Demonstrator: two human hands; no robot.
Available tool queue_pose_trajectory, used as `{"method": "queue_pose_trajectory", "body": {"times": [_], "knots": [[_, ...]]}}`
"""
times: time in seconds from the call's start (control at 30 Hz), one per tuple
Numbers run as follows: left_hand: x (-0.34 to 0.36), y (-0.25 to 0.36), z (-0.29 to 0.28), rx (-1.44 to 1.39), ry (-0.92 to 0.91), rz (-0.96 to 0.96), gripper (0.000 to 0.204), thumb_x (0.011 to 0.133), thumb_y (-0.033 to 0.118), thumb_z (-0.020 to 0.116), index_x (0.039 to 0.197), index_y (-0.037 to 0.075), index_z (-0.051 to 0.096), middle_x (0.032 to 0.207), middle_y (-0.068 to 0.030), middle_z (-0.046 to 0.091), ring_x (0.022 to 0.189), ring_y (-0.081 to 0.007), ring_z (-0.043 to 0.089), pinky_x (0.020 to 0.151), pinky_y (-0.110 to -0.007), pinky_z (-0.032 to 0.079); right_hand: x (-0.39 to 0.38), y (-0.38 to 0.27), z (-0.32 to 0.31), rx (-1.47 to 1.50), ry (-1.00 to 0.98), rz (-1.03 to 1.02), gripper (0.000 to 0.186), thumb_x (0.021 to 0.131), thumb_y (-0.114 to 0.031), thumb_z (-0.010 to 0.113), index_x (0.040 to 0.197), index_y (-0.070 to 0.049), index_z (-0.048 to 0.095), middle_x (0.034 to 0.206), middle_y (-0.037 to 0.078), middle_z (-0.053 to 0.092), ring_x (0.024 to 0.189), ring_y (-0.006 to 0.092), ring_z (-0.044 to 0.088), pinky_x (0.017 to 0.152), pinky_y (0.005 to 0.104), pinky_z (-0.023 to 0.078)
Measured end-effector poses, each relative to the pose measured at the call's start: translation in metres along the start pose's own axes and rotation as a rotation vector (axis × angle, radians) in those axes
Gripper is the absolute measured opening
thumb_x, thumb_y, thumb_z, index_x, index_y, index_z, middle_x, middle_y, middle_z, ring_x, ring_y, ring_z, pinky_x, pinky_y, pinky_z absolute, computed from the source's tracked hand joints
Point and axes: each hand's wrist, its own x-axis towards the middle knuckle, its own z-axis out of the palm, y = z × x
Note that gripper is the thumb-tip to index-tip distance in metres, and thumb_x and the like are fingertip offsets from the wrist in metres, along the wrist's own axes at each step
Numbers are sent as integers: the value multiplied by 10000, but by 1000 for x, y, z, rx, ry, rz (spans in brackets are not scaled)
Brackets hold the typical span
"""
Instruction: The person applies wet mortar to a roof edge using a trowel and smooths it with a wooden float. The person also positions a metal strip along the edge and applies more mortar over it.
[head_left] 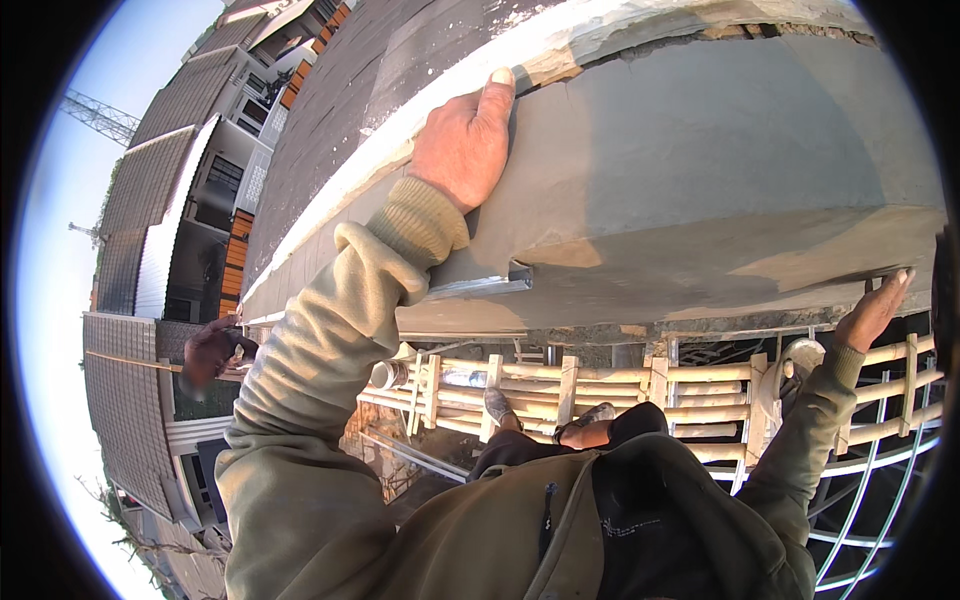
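Across the upper half runs a smooth grey plastered ledge [720, 130] with a rough whitish strip [400, 130] along its far edge. My left hand [465, 145] grips that far edge, thumb stretched along it and the other fingers hidden beyond. A short metal channel [485, 287] sticks out below my left cuff along the ledge's near side. At the right, my right hand [876, 312] is held up to the ledge's lower face, at a thin dark edge I cannot make out. Its fingers are mostly hidden.
My feet stand on a bamboo scaffold [700, 388] below the ledge. Two buckets, one whitish [388, 374] and one grey [803, 357], stand on it. Curved metal bars [880, 470] lie at the lower right. Another person [212, 355] is at the left, beside dark roof tiles [330, 120].
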Motion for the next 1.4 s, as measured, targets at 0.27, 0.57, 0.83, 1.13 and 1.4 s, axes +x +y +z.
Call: {"method": "queue_pose_trajectory", "body": {"times": [0.27,0.57,0.83,1.13,1.4], "knots": [[4,-2,-12,-42,-206,-24,874,1104,650,250,996,-79,719,1048,-319,711,1075,-487,662,1041,-526,483,-147,-101,48,-127,140,-243,850,1130,-571,342,1680,49,156,1725,295,224,1606,396,263,1314,491,247],[-65,-154,-103,-209,417,278,505,1108,360,494,898,-57,687,943,-241,660,979,-416,626,971,-531,477,-235,-82,143,-133,127,-392,695,1073,-528,403,1391,88,446,1442,299,426,1350,426,426,1131,567,337],[-146,-297,-103,164,320,-220,584,1131,408,426,1456,-55,567,1545,-266,524,1494,-424,448,1269,-604,272,-197,-58,152,-367,210,-603,655,1046,-509,466,1212,102,634,1309,317,572,1207,467,571,1026,602,441],[-157,-330,-139,84,193,-189,553,1135,387,424,1437,-45,594,1500,-282,560,1436,-439,501,1254,-578,302,-215,-52,144,-342,260,-613,732,1033,-640,492,1334,17,609,1443,310,543,1352,514,514,1140,663,394],[-74,-314,-117,-157,15,116,451,1139,274,455,1341,-79,649,1383,-277,624,1303,-437,582,1148,-486,437,-238,-88,158,-387,296,-817,822,1079,-633,392,1610,-11,312,1690,279,231,1579,436,243,1259,571,258]]}}
